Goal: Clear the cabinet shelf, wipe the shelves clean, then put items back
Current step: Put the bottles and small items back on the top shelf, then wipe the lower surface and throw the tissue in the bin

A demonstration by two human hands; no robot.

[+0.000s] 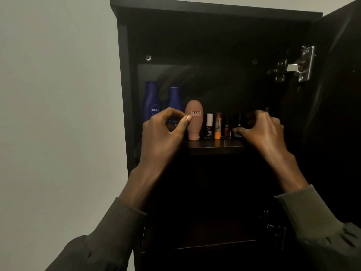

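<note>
The dark cabinet's upper shelf (214, 147) holds a row of toiletries. At the left stand two blue Nivea bottles (151, 102), then a tan tube (194, 122) on its cap, labelled 17AC. Right of it come a small white-capped bottle (209, 127), an orange tube (218, 125), a dark red nail polish (227, 130) and a dark bottle (239, 122). My left hand (164, 133) hovers in front of the blue bottles, fingers curved apart, thumb tip beside the tan tube. My right hand (262, 130) curls around the dark bottles at the row's right end; the grip is lost in shadow.
The cabinet door (336, 98) hangs open at the right on a metal hinge (301, 64). A lower shelf (214, 245) lies in deep shadow. A plain pale wall (58, 94) runs along the cabinet's left side. The cabinet's top board (214, 8) is close overhead.
</note>
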